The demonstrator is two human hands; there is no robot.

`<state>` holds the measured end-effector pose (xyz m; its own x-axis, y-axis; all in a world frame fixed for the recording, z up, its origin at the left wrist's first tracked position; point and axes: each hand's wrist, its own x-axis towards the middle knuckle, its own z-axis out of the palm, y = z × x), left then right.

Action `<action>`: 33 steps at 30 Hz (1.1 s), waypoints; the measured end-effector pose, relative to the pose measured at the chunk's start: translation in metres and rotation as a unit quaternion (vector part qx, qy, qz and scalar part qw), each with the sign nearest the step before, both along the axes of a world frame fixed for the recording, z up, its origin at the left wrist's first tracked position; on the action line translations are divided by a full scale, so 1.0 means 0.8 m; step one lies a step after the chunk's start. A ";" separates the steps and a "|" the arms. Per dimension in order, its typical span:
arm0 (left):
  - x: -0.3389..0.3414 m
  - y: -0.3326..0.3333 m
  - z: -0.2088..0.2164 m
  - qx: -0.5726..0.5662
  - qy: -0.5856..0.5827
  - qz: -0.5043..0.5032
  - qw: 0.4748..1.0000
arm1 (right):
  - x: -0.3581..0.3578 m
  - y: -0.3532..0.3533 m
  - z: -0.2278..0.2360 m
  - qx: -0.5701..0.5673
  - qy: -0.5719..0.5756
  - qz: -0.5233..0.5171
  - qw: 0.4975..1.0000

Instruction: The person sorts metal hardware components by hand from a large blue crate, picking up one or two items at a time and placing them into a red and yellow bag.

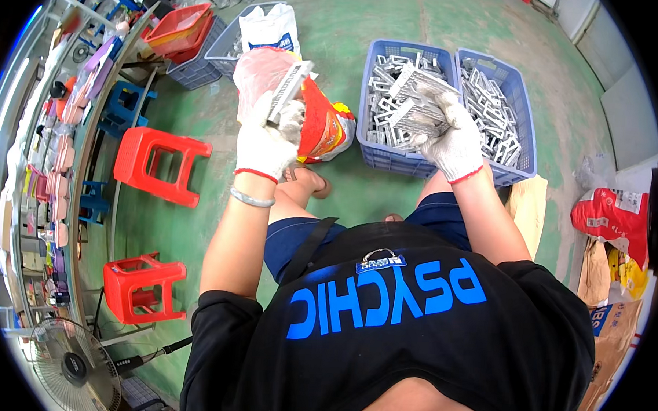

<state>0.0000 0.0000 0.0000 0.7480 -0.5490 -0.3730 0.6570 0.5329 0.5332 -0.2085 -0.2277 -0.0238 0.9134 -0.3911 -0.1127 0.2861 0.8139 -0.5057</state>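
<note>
White knit gloves with red cuffs cover both hands. My left hand (268, 140) is closed around a silvery metal part (290, 90), long and narrow, held up in front of a red and yellow sack (319, 124). Over the left blue crate, my right hand (453, 141) grips several flat metal frame pieces (413, 119), grey and slotted. Similar pieces fill the left blue crate (397, 161) and the right blue crate (529, 133) beside it. A pinkish plastic bag (250, 77) stands behind my left hand.
Two red stools (136, 157) stand on the green floor at the left, near a long workbench (88, 165) crowded with small goods. A fan (76, 367) is at the lower left. More crates (192, 71) stand at the back left; a red bag (611, 221) lies by the right wall.
</note>
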 end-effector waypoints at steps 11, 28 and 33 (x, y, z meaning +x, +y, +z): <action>0.004 -0.025 0.030 0.114 -0.189 -0.194 0.956 | 0.007 0.011 0.004 -0.028 0.036 -0.027 0.999; -0.065 -0.045 0.076 0.168 -0.249 -0.292 0.908 | -0.007 0.034 0.039 -0.380 0.060 -0.019 0.923; -0.045 -0.050 0.043 0.109 -0.208 -0.343 0.909 | -0.005 0.029 0.032 -0.576 -0.023 -0.095 0.812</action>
<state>-0.0359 -0.0400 0.0345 0.3584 -0.8866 -0.2922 0.5122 -0.0749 0.8556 -0.2123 -0.2047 0.0014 0.8172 -0.3472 0.4601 0.3915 -0.2514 -0.8852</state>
